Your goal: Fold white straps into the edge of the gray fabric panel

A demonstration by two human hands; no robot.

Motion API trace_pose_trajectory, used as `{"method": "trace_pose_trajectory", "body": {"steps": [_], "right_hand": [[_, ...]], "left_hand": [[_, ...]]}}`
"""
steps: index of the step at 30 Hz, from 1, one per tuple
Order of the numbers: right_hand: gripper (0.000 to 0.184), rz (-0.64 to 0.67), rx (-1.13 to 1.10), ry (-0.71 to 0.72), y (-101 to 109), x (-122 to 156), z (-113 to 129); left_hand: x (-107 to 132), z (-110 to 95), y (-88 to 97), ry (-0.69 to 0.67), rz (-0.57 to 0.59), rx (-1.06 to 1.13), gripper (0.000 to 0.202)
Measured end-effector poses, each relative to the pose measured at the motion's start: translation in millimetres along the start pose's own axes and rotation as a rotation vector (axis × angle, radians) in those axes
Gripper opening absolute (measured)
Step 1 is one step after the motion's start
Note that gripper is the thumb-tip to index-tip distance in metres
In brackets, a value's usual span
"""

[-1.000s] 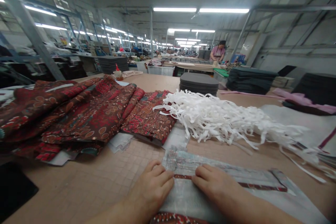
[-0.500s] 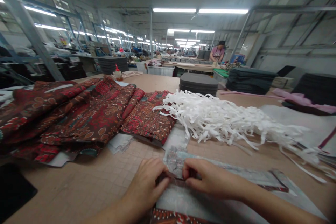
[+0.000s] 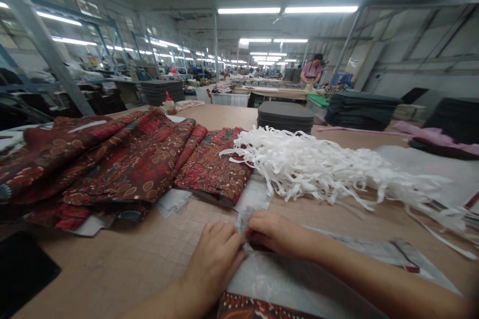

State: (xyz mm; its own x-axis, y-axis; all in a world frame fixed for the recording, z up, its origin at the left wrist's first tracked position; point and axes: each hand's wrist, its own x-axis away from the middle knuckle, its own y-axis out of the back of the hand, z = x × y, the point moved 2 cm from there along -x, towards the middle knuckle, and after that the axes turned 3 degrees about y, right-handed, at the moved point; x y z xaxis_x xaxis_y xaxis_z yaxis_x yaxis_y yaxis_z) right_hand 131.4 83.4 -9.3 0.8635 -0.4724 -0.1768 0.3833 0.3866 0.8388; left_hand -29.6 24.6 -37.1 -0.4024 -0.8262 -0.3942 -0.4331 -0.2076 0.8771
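Observation:
My left hand [image 3: 219,259] is closed at the top edge of a fabric panel [image 3: 277,281], its fingertips pinching the dark edge. Close beside it, my right hand [image 3: 275,232] has its fingers curled down on the same edge; the exact grip is partly hidden. The panel lies with its pale grey backing upward, and a brown-red printed part shows at the bottom of the view. Just beyond the hands lies crumpled pale, thin sheeting [image 3: 245,217]. A dark reddish strip [image 3: 406,256] rests on the panel's right end, past my right forearm.
Folded brown-red printed fabric [image 3: 123,164] covers the table's left side. A heap of white ribbons [image 3: 318,164] lies beyond my right hand. Farther back stand a stack of dark grey pads [image 3: 285,115] and a red-tipped bottle [image 3: 169,104]. A person [image 3: 311,71] works at another table.
My right hand has moved left and slightly away from me, closer to my left hand. The dark edge that stretched between the hands is now mostly covered. The view has shifted slightly.

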Motion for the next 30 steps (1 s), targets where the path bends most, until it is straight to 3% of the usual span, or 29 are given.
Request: {"method": "trace_pose_trajectory", "body": {"steps": [2, 9, 13, 18, 21, 24, 27, 30], "right_hand": [[0.012, 0.003, 0.041, -0.031, -1.2, -3.5, -0.5], [0.014, 0.128, 0.249, -0.132, -6.0, -18.4, 2.0], [0.014, 0.156, 0.301, -0.161, -5.5, -24.3, 4.3], [0.016, 0.09, 0.329, -0.208, -4.1, -21.9, 0.8], [0.011, 0.004, 0.343, -0.239, -7.0, -4.7, -1.3], [0.016, -0.045, 0.341, -0.153, -10.7, 25.8, 5.0], [0.012, -0.015, 0.425, -0.074, -7.4, 62.8, 19.0], [0.011, 0.059, 0.519, -0.109, 4.3, 100.3, 32.2]], "left_hand": [[0.8, -1.4, -2.8, -0.1, -0.005, -0.062, 0.004], [1.7, -6.1, -5.7, -0.262, -0.006, -0.19, 0.025], [1.1, -7.3, -6.0, -0.271, 0.033, -0.241, 0.025], [0.3, -5.9, -9.3, -0.242, 0.089, -0.302, 0.015], [-0.5, -6.1, -9.5, -0.235, 0.097, -0.34, 0.016], [0.3, -6.2, -10.5, -0.275, 0.032, -0.368, 0.021], [5.1, -4.8, -12.2, -0.335, -0.047, -0.366, 0.026], [9.1, 2.6, -13.5, -0.363, -0.026, -0.349, 0.029]]}}
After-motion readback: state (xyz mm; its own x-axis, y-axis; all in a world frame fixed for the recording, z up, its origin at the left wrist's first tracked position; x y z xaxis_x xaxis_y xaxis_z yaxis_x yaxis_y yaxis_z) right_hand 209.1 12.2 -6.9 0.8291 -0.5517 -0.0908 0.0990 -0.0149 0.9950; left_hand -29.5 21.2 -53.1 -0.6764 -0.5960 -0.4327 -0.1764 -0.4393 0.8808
